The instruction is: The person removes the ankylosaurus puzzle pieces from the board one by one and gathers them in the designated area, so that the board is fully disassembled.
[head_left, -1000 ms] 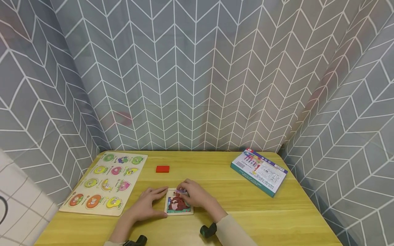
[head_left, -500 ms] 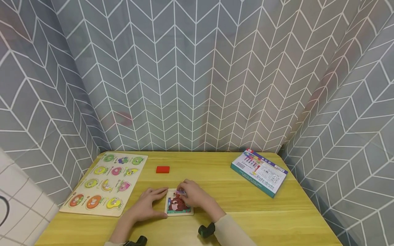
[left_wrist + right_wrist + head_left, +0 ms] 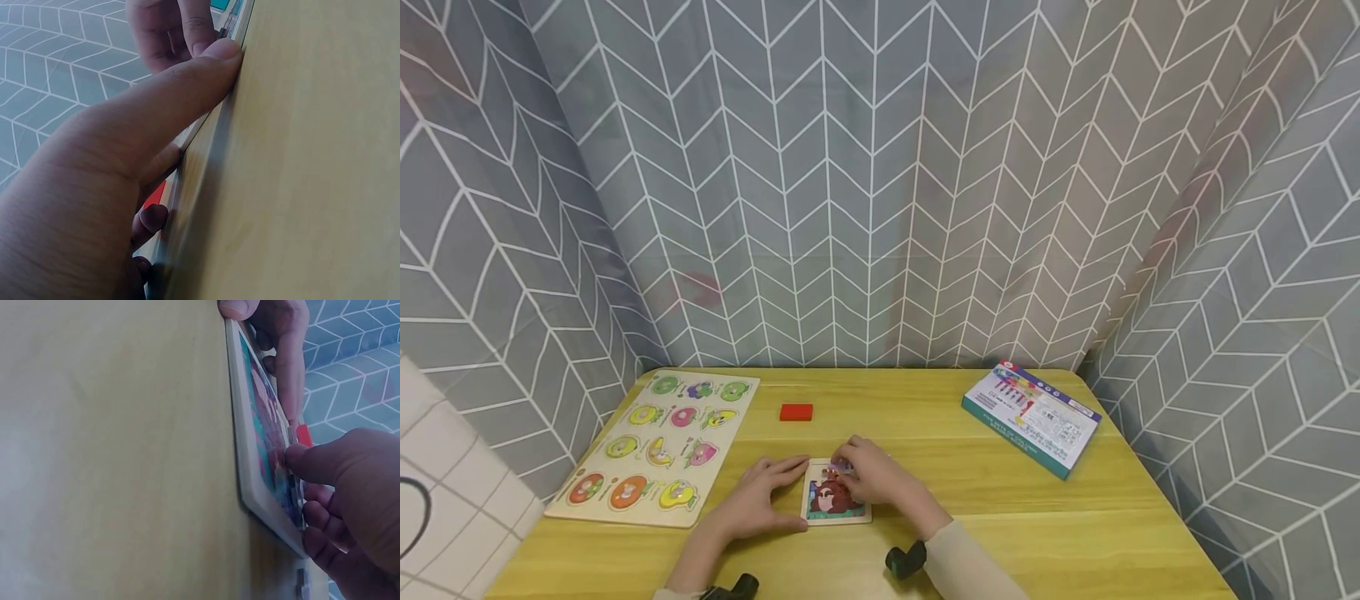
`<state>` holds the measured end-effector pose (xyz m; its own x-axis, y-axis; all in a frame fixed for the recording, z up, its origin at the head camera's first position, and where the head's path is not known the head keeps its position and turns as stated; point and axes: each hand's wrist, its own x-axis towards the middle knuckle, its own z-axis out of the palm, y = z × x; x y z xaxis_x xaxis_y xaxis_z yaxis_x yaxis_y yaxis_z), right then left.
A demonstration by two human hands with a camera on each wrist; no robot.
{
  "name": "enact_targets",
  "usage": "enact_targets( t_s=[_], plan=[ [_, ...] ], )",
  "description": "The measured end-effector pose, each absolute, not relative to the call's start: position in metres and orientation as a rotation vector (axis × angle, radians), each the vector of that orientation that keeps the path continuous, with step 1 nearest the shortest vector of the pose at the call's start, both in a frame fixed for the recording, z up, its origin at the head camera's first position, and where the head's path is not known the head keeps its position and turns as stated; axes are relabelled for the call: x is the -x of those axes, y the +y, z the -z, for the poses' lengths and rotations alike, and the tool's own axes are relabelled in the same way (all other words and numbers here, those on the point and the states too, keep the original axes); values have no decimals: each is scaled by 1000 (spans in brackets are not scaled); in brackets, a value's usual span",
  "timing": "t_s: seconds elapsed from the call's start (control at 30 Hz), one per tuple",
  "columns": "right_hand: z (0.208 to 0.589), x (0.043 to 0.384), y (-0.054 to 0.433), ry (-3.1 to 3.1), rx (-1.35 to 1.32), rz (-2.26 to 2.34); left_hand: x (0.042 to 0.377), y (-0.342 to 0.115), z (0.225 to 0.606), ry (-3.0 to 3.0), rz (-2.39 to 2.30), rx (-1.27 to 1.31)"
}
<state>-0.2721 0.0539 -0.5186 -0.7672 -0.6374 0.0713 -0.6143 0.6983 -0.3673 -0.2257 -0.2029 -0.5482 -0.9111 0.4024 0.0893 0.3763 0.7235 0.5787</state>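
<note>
A small square jigsaw puzzle (image 3: 827,501) in a pale wooden frame lies flat on the table, its picture dark red, teal and blue. My left hand (image 3: 762,500) rests along its left side, thumb at the near corner and forefinger at the far one; the left wrist view shows that thumb (image 3: 215,59) against the frame's edge. Over the puzzle's far right part, my right hand (image 3: 874,475) pinches a purplish puzzle piece (image 3: 837,468), mostly hidden by the fingers. In the right wrist view, the right thumb (image 3: 306,461) is low over the picture, fingers curled at the far edge.
On the left lies a large fruit peg board (image 3: 715,450). A red block (image 3: 796,412) sits beyond the puzzle, and a white and teal box (image 3: 1033,419) at the back right. A small flat piece (image 3: 303,584) lies past the frame. Patterned curtains (image 3: 850,208) enclose the wooden table.
The purplish piece has turned slightly under my right fingers, and the right wrist shifts a little. My left hand keeps its place on the frame.
</note>
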Motion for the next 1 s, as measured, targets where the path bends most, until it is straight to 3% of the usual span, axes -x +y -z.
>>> enact_targets(
  t_s=[1.0],
  plan=[
    [514,278,82,2851,993,894,225,-201,546,2863,-965,-649]
  ],
)
